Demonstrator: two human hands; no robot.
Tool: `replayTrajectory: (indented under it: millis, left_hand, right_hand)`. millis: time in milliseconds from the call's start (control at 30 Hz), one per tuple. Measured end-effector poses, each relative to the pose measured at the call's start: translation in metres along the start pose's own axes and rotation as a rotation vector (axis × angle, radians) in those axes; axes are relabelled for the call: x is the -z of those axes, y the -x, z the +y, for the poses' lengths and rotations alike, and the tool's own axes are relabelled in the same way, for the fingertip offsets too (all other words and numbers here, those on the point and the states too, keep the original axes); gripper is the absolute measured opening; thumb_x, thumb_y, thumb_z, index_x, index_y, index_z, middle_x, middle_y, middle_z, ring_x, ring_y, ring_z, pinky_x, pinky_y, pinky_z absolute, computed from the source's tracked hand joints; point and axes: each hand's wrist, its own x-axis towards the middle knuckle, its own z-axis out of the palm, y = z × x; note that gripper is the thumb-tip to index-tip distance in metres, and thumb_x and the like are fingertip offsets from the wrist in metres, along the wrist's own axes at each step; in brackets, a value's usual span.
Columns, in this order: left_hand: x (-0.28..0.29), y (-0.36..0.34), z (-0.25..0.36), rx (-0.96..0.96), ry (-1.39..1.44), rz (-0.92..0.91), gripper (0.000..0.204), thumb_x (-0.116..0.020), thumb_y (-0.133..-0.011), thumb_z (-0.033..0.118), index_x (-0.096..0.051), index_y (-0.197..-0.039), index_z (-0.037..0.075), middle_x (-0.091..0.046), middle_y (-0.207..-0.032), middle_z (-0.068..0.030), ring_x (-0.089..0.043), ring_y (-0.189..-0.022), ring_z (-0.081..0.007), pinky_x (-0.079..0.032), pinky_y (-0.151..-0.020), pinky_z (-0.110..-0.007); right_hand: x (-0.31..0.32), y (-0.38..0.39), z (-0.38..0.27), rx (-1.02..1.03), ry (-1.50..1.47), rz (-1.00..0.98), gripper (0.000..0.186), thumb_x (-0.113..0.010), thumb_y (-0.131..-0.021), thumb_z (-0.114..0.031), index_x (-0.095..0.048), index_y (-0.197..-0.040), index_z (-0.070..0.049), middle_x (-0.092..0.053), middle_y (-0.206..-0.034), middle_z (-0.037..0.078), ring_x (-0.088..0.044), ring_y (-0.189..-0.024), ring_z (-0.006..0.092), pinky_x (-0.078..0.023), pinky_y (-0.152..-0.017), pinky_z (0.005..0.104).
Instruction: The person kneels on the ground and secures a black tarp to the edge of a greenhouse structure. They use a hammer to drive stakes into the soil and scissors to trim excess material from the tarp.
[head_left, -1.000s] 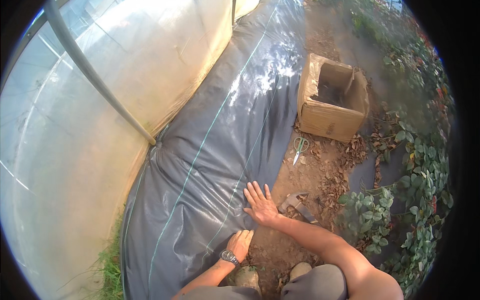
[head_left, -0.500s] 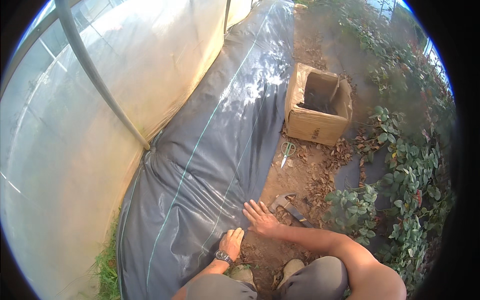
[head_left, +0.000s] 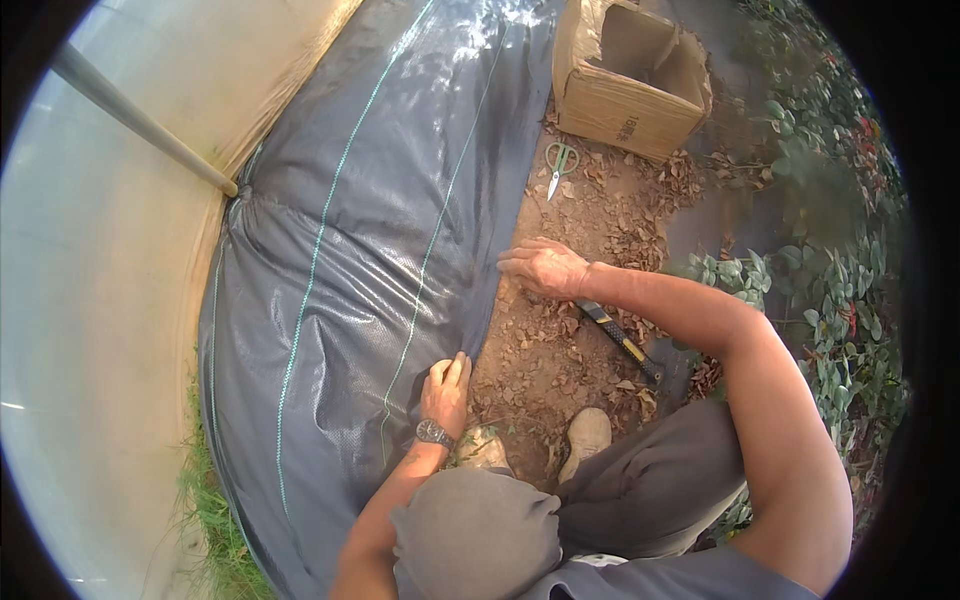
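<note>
A black woven ground cover sheet (head_left: 370, 270) with thin green lines runs lengthwise before me. My left hand (head_left: 445, 395), with a watch on its wrist, lies on the sheet near its right edge, fingers stretched forward with small gaps. Farther up that edge, the bent fingers of my right hand (head_left: 546, 268) close on the sheet's border; its thumb side is partly hidden. Under my right wrist shows the black and yellow handle of a hammer-like tool (head_left: 622, 340); its head is hidden by the hand and arm. Green-handled scissors (head_left: 560, 165) lie on the soil ahead.
An open cardboard box (head_left: 630, 95) stands beyond the scissors. On the left rise a plastic film wall (head_left: 110, 300) and a slanting metal pole (head_left: 150, 125). Leafy plants (head_left: 840, 330) line the right side. Dry leaves cover the soil (head_left: 530, 350) around my shoes (head_left: 588, 438).
My right hand has moved forward along the sheet's edge, its spread fingers now drawn together there. My left hand stays by the edge. The view has shifted, with box and scissors higher in it.
</note>
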Motion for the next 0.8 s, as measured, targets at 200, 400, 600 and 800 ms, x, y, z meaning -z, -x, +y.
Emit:
replayTrajectory:
  millis: [200,400,600,800]
  left_hand:
    - [-0.004,0.000,0.000,0.033,0.007,-0.068,0.064,-0.060,-0.078,-0.004,-0.059,-0.142,0.003,-0.055,-0.149,-0.0079,-0.051,-0.126,-0.0318,-0.049,-0.105,-0.042]
    - [-0.005,-0.005,0.010,0.054,0.038,0.003,0.062,-0.061,-0.077,-0.005,-0.062,-0.139,0.001,-0.058,-0.146,-0.0101,-0.053,-0.127,-0.0335,-0.048,-0.108,-0.043]
    - [-0.007,0.003,0.006,0.113,0.100,0.072,0.057,-0.059,-0.082,-0.005,-0.061,-0.138,0.000,-0.060,-0.143,-0.0120,-0.054,-0.125,-0.0345,-0.050,-0.104,-0.044]
    - [-0.009,0.008,0.003,0.106,0.049,0.114,0.051,-0.061,-0.082,-0.004,-0.066,-0.133,-0.001,-0.063,-0.141,-0.0109,-0.055,-0.124,-0.0331,-0.051,-0.105,-0.043]
  right_hand:
    - [0.061,-0.017,0.117,-0.440,0.400,0.349,0.051,-0.053,-0.097,-0.007,-0.053,-0.148,-0.014,-0.046,-0.160,0.005,-0.038,-0.150,0.0265,-0.034,-0.123,0.0458]
    - [0.038,0.000,0.149,-0.573,0.385,0.194,0.072,-0.051,-0.091,0.003,-0.038,-0.159,-0.019,-0.042,-0.163,0.005,-0.041,-0.147,0.0371,-0.036,-0.119,0.0565]
    - [0.042,0.003,0.127,-0.751,0.432,0.282,0.048,-0.063,-0.090,-0.019,-0.057,-0.138,-0.014,-0.062,-0.133,0.010,-0.052,-0.131,0.0341,-0.040,-0.107,0.0598]
    - [0.030,0.027,0.132,-0.781,0.169,0.077,0.048,-0.064,-0.098,-0.041,-0.060,-0.141,-0.020,-0.065,-0.138,0.015,-0.049,-0.139,0.0362,-0.032,-0.110,0.0712]
